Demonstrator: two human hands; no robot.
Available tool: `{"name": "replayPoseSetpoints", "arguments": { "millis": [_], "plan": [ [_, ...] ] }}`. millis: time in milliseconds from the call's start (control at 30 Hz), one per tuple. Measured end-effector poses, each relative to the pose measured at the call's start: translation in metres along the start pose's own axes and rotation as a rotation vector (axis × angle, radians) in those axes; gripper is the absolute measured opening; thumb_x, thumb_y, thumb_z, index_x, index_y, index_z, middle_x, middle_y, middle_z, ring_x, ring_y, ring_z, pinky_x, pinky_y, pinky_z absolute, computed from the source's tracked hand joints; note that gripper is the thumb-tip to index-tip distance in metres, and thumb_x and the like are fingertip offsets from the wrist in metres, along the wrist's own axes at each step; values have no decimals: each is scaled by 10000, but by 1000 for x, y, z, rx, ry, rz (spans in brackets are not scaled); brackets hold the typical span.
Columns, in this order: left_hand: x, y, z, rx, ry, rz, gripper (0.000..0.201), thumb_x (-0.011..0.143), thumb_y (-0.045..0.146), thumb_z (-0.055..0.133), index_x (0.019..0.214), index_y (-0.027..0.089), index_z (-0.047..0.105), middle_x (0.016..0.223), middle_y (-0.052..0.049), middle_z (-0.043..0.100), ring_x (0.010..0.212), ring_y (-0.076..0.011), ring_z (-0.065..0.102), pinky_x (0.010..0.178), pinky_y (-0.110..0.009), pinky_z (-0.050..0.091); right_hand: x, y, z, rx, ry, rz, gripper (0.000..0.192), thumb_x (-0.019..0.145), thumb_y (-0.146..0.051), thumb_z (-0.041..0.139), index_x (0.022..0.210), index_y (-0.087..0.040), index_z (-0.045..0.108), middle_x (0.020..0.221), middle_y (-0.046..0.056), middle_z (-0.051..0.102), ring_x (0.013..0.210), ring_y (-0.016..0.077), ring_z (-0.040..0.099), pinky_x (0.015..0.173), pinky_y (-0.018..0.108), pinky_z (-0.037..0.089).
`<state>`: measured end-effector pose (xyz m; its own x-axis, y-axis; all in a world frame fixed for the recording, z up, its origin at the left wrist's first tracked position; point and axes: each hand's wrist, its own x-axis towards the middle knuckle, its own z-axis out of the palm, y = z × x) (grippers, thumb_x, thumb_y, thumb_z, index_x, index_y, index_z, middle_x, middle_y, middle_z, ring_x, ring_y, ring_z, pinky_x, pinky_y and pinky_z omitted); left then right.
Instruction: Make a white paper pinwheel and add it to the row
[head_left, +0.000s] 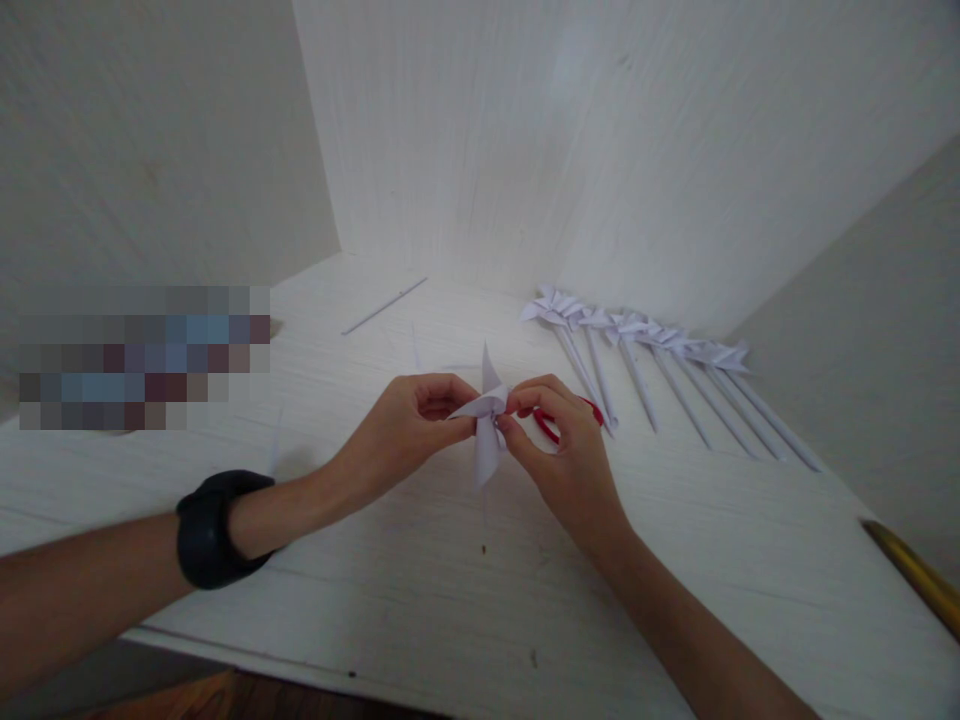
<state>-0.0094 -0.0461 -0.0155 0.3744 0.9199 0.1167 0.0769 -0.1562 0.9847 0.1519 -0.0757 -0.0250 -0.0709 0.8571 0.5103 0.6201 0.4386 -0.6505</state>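
A white paper pinwheel [489,455] is held above the middle of the table, its folded blades pointing up, left and down. My left hand [420,415] pinches it from the left, thumb below and fingers behind the blade. From the right, my right hand [562,430] has its thumb and fingertips closed at the pinwheel's centre; any small part between them is too fine to make out. Red-handled scissors [547,425] lie partly hidden behind my right hand.
Several finished-looking paper pinwheels on sticks [637,330] lie in a row at the back right. One loose paper stick [384,306] rests at the back left of the white table [420,600]. Walls close in the back and sides. A golden object [911,570] is at the right edge.
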Motion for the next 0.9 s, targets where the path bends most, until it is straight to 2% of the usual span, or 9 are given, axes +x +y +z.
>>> {"name": "replayPoseSetpoints", "arguments": {
  "millis": [167, 367, 500, 600, 667, 733, 767, 833, 900],
  "plan": [
    [3, -2, -1, -8, -6, 4, 51, 683, 196, 667, 710, 153, 671, 699, 16, 683, 672, -113, 614, 690, -223, 487, 1, 0, -2, 16, 11, 37, 46, 774, -189, 631, 743, -200, 600, 835, 3, 599, 803, 156, 556, 792, 363, 396],
    [6, -9, -3, -34, -41, 49, 148, 697, 280, 676, 767, 151, 658, 790, -22, 700, 743, -147, 643, 733, -272, 507, 4, 1, -5, -4, 15, 39, 20, 782, -201, 626, 767, -211, 617, 842, 5, 607, 779, 151, 559, 795, 375, 404],
    [13, -7, -9, 66, -79, 89, 210, 706, 310, 664, 830, 143, 639, 851, -39, 684, 783, -147, 634, 776, -292, 505, 7, 8, -6, -75, 29, 59, 28, 783, -220, 623, 759, -205, 621, 839, 10, 616, 806, 167, 565, 837, 413, 369],
    [28, -6, -27, 253, -5, 148, 254, 712, 335, 640, 867, 135, 616, 946, -67, 653, 831, -161, 614, 778, -311, 507, 9, 16, -5, -166, -26, 83, 21, 773, -217, 630, 754, -211, 637, 870, 13, 631, 890, 194, 566, 884, 451, 303],
    [42, -12, -47, 450, 135, 206, 284, 740, 342, 600, 925, 126, 600, 1017, -97, 626, 912, -186, 591, 809, -331, 497, 9, 19, -2, -202, -142, 115, 44, 780, -227, 626, 745, -215, 649, 880, 12, 647, 913, 202, 566, 898, 462, 267],
    [56, -24, -70, 752, 268, 278, 357, 769, 333, 558, 1052, 116, 561, 1098, -123, 588, 1017, -221, 542, 865, -361, 467, 8, 22, 0, -221, -200, 103, 65, 791, -240, 619, 745, -211, 653, 903, 15, 654, 950, 204, 559, 913, 460, 237],
    [63, -31, -82, 922, 310, 280, 392, 781, 331, 540, 1099, 102, 539, 1131, -139, 570, 1076, -241, 503, 921, -383, 430, 7, 23, 1, -227, -203, 81, 69, 799, -247, 613, 757, -209, 651, 915, 16, 654, 968, 202, 555, 920, 455, 228],
    [73, -47, -103, 1222, 325, 188, 457, 804, 336, 503, 1187, 88, 488, 1222, -167, 516, 1181, -281, 418, 990, -413, 359, 7, 23, 1, -233, -191, 54, 70, 804, -253, 607, 770, -205, 645, 927, 19, 651, 979, 199, 550, 927, 446, 220],
    [79, -59, -119, 1271, 333, 116, 418, 794, 304, 499, 1140, 72, 525, 1201, -200, 524, 1158, -325, 432, 946, -442, 378, 6, 23, 0, -233, -188, 41, 80, 812, -260, 595, 777, -204, 640, 930, 22, 648, 974, 196, 549, 928, 441, 219]
  ]
}}
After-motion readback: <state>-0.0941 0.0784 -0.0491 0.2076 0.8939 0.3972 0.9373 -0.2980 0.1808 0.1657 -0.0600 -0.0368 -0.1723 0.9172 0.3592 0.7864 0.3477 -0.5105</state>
